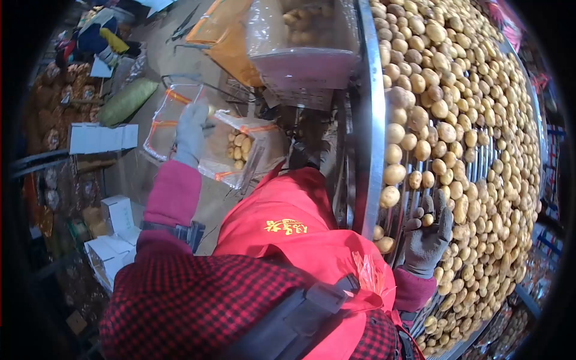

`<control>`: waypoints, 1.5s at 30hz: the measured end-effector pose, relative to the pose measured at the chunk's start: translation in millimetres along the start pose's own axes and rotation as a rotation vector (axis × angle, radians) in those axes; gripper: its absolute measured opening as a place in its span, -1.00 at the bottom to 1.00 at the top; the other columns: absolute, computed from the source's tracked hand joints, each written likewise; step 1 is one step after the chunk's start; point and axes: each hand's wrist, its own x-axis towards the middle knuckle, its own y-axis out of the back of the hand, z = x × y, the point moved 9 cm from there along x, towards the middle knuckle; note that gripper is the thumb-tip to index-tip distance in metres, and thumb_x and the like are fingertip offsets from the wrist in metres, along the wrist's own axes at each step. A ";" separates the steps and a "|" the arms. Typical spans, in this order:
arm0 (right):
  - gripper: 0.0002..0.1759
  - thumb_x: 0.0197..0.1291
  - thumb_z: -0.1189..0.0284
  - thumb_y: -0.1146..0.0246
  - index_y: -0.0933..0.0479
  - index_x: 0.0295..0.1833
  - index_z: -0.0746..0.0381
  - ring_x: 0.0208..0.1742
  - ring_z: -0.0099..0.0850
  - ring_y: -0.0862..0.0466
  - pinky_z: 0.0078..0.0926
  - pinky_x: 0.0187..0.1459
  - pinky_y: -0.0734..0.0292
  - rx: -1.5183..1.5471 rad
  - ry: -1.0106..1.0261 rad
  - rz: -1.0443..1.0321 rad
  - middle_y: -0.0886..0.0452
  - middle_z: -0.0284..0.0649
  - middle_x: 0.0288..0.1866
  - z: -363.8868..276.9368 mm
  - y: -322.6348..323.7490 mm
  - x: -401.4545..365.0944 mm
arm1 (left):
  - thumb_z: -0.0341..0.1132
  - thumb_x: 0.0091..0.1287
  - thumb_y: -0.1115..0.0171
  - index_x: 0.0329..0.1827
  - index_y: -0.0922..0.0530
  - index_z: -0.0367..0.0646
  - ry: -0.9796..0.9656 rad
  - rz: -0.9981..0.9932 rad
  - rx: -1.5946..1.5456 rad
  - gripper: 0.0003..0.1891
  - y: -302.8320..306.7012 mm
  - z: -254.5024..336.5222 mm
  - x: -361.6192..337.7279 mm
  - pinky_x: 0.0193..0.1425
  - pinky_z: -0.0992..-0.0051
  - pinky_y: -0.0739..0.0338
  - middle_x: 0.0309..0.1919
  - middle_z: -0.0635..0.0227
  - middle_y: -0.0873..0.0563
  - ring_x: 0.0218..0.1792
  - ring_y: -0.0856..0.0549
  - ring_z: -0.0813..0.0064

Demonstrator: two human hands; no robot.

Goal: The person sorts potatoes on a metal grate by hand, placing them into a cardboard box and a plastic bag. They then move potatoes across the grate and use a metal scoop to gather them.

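My left hand (191, 131), in a grey glove, hangs over a plastic-lined box (161, 123) on my left. Its fingers are stretched out and slightly blurred. A small pale thing, too smeared to name, shows beside the fingertips. Several potatoes lie in the neighbouring lined box (231, 174). On my right, over the roller table, my gloved right hand (428, 240) curls its fingers around a small potato (427, 220). Loose potatoes (474, 210) surround that hand.
A metal rail (375, 120) edges the roller table between me and the potatoes. Ahead stands a lined pink crate (303, 69) with potatoes inside. A green sack (128, 102) and white cartons (103, 138) are at left. Another person (99, 36) bends at the far left.
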 end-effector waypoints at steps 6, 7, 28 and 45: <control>-0.49 0.57 0.46 -0.15 -0.42 0.57 0.25 -0.05 -0.47 -0.69 -0.63 -0.08 -0.69 -0.460 0.423 -0.141 -0.69 -0.16 0.23 -10.4 -28.0 -14.3 | -0.15 0.54 -0.33 0.59 -0.42 -0.18 -0.094 -0.062 0.488 -0.38 32.5 -93.2 6.5 0.41 0.30 -0.53 0.38 0.22 -0.64 0.34 -0.63 0.25; -0.47 0.53 0.56 -0.17 -0.41 0.57 0.26 -0.03 -0.47 -0.69 -0.62 -0.05 -0.69 -0.799 0.659 -0.150 -0.68 -0.15 0.24 -21.2 -38.8 -27.4 | -0.16 0.53 -0.34 0.61 -0.41 -0.20 -0.137 0.014 0.574 -0.35 15.3 -73.3 -4.0 0.51 0.27 -0.46 0.45 0.17 -0.61 0.43 -0.58 0.21; -0.48 0.63 0.66 0.14 -0.45 0.54 0.13 -0.04 -0.58 -0.69 -0.76 -0.13 -0.61 0.004 0.594 0.313 -0.69 -0.15 0.29 -142.8 48.7 27.6 | -0.40 0.28 -0.34 0.27 -0.67 0.03 -2.035 -1.235 0.608 -0.55 -645.8 179.8 -320.2 0.31 0.17 -0.44 0.09 0.28 -0.75 0.13 -0.68 0.20; -0.53 0.66 0.53 0.01 -0.38 0.59 0.24 -0.04 -0.46 -0.75 -0.64 -0.19 -0.69 0.374 0.441 0.149 -0.68 -0.03 0.26 -144.1 69.2 110.5 | -0.29 0.39 -0.28 0.12 -0.73 0.14 -2.012 -1.291 1.495 -0.73 -819.3 135.4 -318.6 -0.03 0.10 -0.65 -0.19 0.23 -0.83 -0.08 -0.83 0.10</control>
